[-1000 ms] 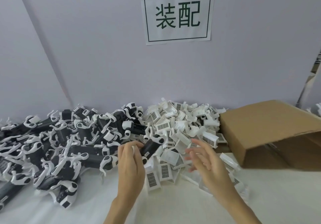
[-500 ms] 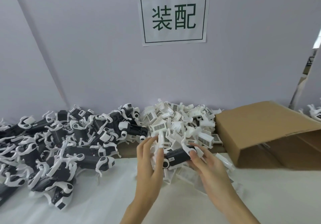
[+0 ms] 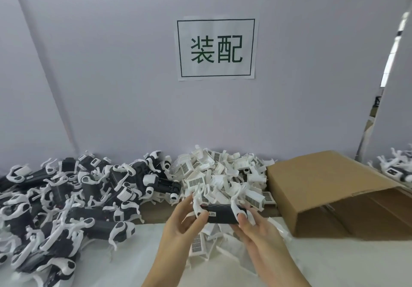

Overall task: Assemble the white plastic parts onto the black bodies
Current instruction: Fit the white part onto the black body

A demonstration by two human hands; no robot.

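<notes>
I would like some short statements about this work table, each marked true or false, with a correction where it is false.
1. Both hands hold one black body between them. True: the left hand and the right hand grip its two ends.
2. The cardboard box stands to the left of the hands. False: it lies on the right side of the table.
3. A pile of loose white parts lies behind the hands, against the wall. True.
4. The pile of black bodies with white parts is inside the box. False: it lies on the table, at the left.
5. A paper sign with green characters hangs on the wall. True.
</notes>
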